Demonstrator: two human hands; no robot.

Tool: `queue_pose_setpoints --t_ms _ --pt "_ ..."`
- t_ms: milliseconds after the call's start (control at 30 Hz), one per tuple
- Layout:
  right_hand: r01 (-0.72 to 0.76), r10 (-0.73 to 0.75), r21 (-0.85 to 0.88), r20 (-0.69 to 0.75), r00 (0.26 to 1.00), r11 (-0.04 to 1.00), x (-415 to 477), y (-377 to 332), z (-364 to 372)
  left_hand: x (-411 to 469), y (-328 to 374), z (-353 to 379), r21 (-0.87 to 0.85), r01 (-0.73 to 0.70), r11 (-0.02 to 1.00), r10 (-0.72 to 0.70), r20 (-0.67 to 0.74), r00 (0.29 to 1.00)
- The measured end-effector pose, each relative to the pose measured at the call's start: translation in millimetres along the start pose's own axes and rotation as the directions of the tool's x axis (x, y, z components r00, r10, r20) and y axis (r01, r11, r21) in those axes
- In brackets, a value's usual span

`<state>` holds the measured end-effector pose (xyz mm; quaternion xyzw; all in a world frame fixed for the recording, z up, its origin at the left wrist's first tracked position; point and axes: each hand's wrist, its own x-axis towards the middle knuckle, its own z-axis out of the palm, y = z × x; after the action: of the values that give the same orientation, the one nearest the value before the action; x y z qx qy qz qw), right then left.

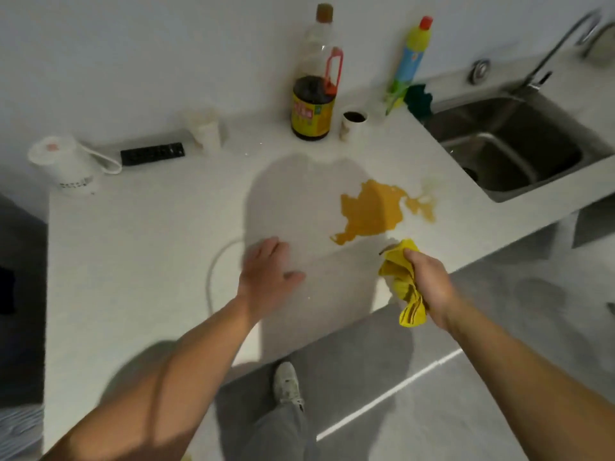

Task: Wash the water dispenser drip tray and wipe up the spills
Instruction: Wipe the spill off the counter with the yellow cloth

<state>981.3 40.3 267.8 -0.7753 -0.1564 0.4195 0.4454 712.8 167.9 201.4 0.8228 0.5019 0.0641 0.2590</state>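
Right hand (429,287) grips yellow cloth (401,281) beside orange spill (372,211).

White countertop (133,244) against white wall (133,44), steel sink (519,141), grey floor (432,394).

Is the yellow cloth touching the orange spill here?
Apart. Head view: bare white counter shows between the yellow cloth, gripped in the right hand, and the near edge of the orange spill.

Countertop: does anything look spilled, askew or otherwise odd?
Yes. An orange-yellow puddle lies spread on the white countertop, with thinner smears trailing toward the sink. It is not yet wiped: the right hand grips a bunched yellow cloth just short of its near edge.
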Motion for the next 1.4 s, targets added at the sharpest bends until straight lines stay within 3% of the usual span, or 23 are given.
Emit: queue_pose_setpoints --t_ms 67,133,167,233,333,400,433,500,533,567,667,800,833,900,967,1000,1100,1200,1300,1333,1400 --pt "0.151 -0.190 -0.400 -0.060 0.980 0.904 47.1 -16.6 -28.5 42.1 17.5 14.7 0.097 -0.040 0.994 0.043 -0.028 0.999" --pt "0.248 -0.333 -0.702 0.017 0.943 0.667 88.1 -29.6 -58.4 74.1 28.2 26.7 0.169 -0.055 0.984 0.058 -0.013 0.998" --pt "0.287 -0.387 -0.818 0.086 0.918 0.498 106.4 -35.1 -71.2 82.3 30.8 32.5 0.175 -0.035 0.984 0.035 0.000 0.999" --pt "0.380 -0.466 -0.909 0.265 0.844 0.172 139.4 -44.0 -95.2 89.3 35.8 43.4 0.190 0.003 0.982 -0.006 0.014 1.000" --pt "0.493 -0.451 -0.864 0.481 0.752 -0.099 177.2 -44.7 -114.7 91.7 38.7 54.9 0.276 0.010 0.961 0.006 -0.057 0.998" --pt "0.559 -0.500 -0.827 0.509 0.701 -0.059 188.6 -32.8 -115.0 92.3 39.1 59.5 0.314 -0.046 0.948 0.085 -0.113 0.990" --pt "0.561 -0.555 -0.824 0.431 0.711 0.079 188.2 -25.9 -110.7 92.8 37.9 60.4 0.316 -0.065 0.946 0.114 -0.139 0.984" --pt "0.434 -0.522 -0.759 0.147 0.840 0.485 188.2 -18.7 -99.1 93.7 38.2 60.4 0.304 -0.033 0.952 0.080 -0.142 0.987" --pt "0.343 -0.453 -0.723 0.046 0.890 0.599 191.4 -17.4 -93.8 94.2 39.3 59.3 0.307 -0.004 0.952 0.045 -0.128 0.991" --pt "0.279 -0.410 -0.726 -0.004 0.912 0.629 195.1 -18.6 -90.8 94.3 40.7 58.6 0.319 0.019 0.948 0.017 -0.111 0.994" --pt "0.263 -0.437 -0.841 0.035 0.899 0.474 208.3 -22.8 -88.1 94.5 45.6 54.7 0.344 0.042 0.938 -0.017 -0.074 0.997" --pt "0.427 -0.479 -0.863 0.264 0.837 0.271 240.2 -43.2 -85.0 96.5 48.8 52.2 0.316 0.064 0.947 -0.042 -0.077 0.996" --pt "0.474 -0.437 -0.836 0.330 0.837 0.276 249.0 -53.0 -82.6 95.8 49.0 52.6 0.309 0.070 0.949 -0.046 -0.083 0.995" --pt "0.483 -0.326 -0.741 0.364 0.873 0.467 260.8 -71.1 -79.0 94.0 49.7 53.0 0.299 0.075 0.951 -0.052 -0.083 0.995" --pt "0.426 -0.373 -0.630 0.225 0.900 0.649 265.6 -74.8 -79.4 93.5 49.8 52.9 0.290 0.071 0.954 -0.048 -0.084 0.995" --pt "0.420 -0.435 -0.624 0.138 0.890 0.660 262.7 -72.0 -80.4 93.6 49.5 53.4 0.290 0.070 0.955 -0.047 -0.085 0.995" --pt "0.345 -0.466 -0.745 0.052 0.883 0.571 249.2 -50.2 -76.8 94.7 48.1 54.1 0.310 0.076 0.948 -0.049 -0.093 0.994" --pt "0.294 -0.361 -0.856 0.137 0.922 0.425 247.0 -31.7 -60.9 93.3 48.3 55.6 0.337 0.063 0.940 -0.039 -0.079 0.996" --pt "0.425 -0.357 -0.848 0.309 0.882 0.317 278.7 -47.8 -52.9 93.6 47.9 55.3 0.324 0.057 0.944 -0.029 -0.092 0.995" --pt "0.494 -0.339 -0.814 0.392 0.855 0.306 295.0 -59.4 -54.6 94.7 47.5 55.2 0.319 0.058 0.946 -0.029 -0.096 0.995" --pt "0.577 -0.289 -0.711 0.499 0.817 0.401 322.8 -80.5 -60.2 95.0 46.1 55.6 0.314 0.065 0.947 -0.035 -0.102 0.994"
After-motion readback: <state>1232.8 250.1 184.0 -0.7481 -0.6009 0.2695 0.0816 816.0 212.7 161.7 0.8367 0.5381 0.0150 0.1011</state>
